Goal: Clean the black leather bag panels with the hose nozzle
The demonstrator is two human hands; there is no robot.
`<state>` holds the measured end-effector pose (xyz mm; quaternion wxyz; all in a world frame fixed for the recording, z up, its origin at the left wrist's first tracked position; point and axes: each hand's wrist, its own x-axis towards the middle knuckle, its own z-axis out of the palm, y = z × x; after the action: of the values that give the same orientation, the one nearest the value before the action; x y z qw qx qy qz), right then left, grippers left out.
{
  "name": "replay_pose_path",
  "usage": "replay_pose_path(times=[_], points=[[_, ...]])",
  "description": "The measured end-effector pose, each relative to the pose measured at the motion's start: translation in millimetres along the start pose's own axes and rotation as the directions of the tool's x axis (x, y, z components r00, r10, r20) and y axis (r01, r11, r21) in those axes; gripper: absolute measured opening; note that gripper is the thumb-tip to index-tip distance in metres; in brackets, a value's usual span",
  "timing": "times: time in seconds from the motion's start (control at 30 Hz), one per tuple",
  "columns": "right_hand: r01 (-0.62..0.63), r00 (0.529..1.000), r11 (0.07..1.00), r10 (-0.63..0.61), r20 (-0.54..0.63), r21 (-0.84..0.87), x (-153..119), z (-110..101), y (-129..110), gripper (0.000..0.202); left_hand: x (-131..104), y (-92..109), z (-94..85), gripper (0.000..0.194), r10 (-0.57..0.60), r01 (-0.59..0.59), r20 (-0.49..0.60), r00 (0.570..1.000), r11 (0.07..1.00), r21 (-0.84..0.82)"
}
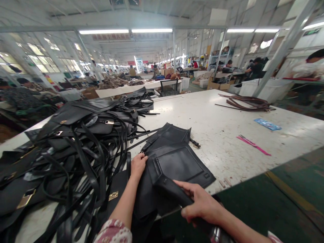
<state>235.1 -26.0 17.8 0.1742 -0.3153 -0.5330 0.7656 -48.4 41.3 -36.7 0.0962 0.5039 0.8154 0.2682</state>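
Note:
A black leather bag [181, 162] lies at the front edge of the table, with a stitched pocket panel and a buckled strap. My left hand [138, 165] is closed on its left edge, thumb and fingers pressed together beside a small metal buckle [141, 152]. In my right hand [199, 204] is a black hot-air blower [174, 192], judging by its long body and flared flat end. That end points at the bag's lower left corner; I cannot tell whether it touches. My right fingers are wrapped around the body, and its rear part is partly hidden.
Black bags with tangled straps [96, 162] and gold clasps are heaped on the left. Farther right on the white table [202, 114] lie brown straps [249, 102], a blue packet [267, 124] and a pink-handled tool [253, 145]. Other people work in the background.

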Motion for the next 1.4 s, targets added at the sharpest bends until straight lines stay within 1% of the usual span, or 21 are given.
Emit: replay_pose_path(times=[0.1,0.23,0.33,0.37,0.43,0.47,0.5,0.53,0.57,0.6,0.63,0.7,0.77,0.8,0.87,0.93,1.0,1.1,1.17,1.23,1.4], points=[[0.086,0.989,0.996,-0.084,-0.124,0.012,-6,-6,5,0.078,0,-1,0.5,0.021,-0.016,0.016,-0.012,1.000,1.000,0.006],[0.002,0.984,1.000,-0.007,-0.176,-0.027,-36,-16,10,0.081,8,0,-2.6,0.021,-0.070,0.071,-0.074,0.995,0.997,0.016],[-0.049,0.978,0.994,0.028,-0.205,-0.101,-58,-19,7,0.083,3,15,-18.2,0.017,-0.040,0.042,-0.129,0.991,0.999,0.015],[-0.067,0.975,0.989,0.038,-0.217,-0.129,-63,-19,6,0.083,-7,23,-25.8,0.023,0.001,0.001,-0.152,0.988,1.000,0.011],[-0.103,0.970,0.980,0.061,-0.233,-0.171,-71,-21,2,0.081,-42,41,-40.2,0.035,0.097,-0.108,-0.174,0.980,0.993,-0.055],[-0.117,0.970,0.977,0.073,-0.233,-0.180,-73,-22,1,0.081,-67,50,-44.7,0.036,0.144,-0.170,-0.170,0.975,0.974,-0.152],[-0.121,0.970,0.976,0.078,-0.229,-0.183,-75,-23,1,0.081,-94,56,-46.3,0.031,0.149,-0.177,-0.116,0.982,0.940,-0.293],[-0.115,0.972,0.977,0.074,-0.224,-0.178,-77,-25,1,0.081,-122,60,-44.5,0.026,0.081,-0.079,-0.013,0.997,0.895,-0.440],[-0.102,0.975,0.981,0.065,-0.213,-0.165,-77,-26,2,0.082,-149,62,-39.5,0.028,-0.007,0.082,0.135,0.991,0.824,-0.561],[-0.086,0.979,0.985,0.056,-0.199,-0.148,-78,-27,3,0.082,-173,61,-32.0,0.033,-0.098,0.254,0.267,0.959,0.719,-0.647],[-0.070,0.983,0.989,0.046,-0.179,-0.127,-78,-28,4,0.083,-191,58,-22.9,0.038,-0.200,0.399,0.352,0.914,0.592,-0.700],[-0.043,0.992,0.996,0.033,-0.122,-0.082,-75,-27,5,0.084,-210,50,-4.9,0.045,-0.307,0.586,0.501,0.809,0.347,-0.732],[-0.031,0.998,0.998,0.029,-0.056,-0.047,-71,-25,5,0.083,-209,44,6.3,0.050,-0.283,0.671,0.617,0.734,0.165,-0.723],[-0.031,0.999,0.999,0.030,-0.031,-0.037,-69,-23,4,0.082,-205,44,8.3,0.051,-0.237,0.688,0.654,0.718,0.103,-0.718],[-0.047,0.999,0.998,0.048,0.005,-0.039,-64,-20,2,0.079,-196,47,6.7,0.050,-0.160,0.684,0.672,0.723,0.025,-0.729],[-0.066,0.998,0.996,0.067,0.017,-0.060,-59,-16,1,0.078,-191,52,2.6,0.047,-0.138,0.650,0.646,0.751,-0.018,-0.759],[-0.063,0.998,0.995,0.065,0.026,-0.078,-55,-12,1,0.078,-191,56,0.9,0.045,-0.144,0.639,0.641,0.754,-0.065,-0.767],[-0.027,0.999,0.997,0.029,0.030,-0.078,-47,-5,1,0.078,-195,59,4.0,0.038,-0.185,0.616,0.644,0.743,-0.187,-0.765],[-0.003,1.000,0.999,0.004,0.012,-0.052,-43,-4,0,0.079,-197,59,6.1,0.036,-0.194,0.587,0.635,0.748,-0.255,-0.769],[0.012,1.000,1.000,-0.012,-0.015,-0.022,-42,-7,-1,0.080,-196,59,6.3,0.039,-0.196,0.571,0.625,0.755,-0.272,-0.775],[-0.013,0.999,0.999,0.011,-0.052,-0.033,-54,-22,-3,0.081,-193,62,3.1,0.036,-0.284,0.558,0.605,0.744,-0.233,-0.796]])
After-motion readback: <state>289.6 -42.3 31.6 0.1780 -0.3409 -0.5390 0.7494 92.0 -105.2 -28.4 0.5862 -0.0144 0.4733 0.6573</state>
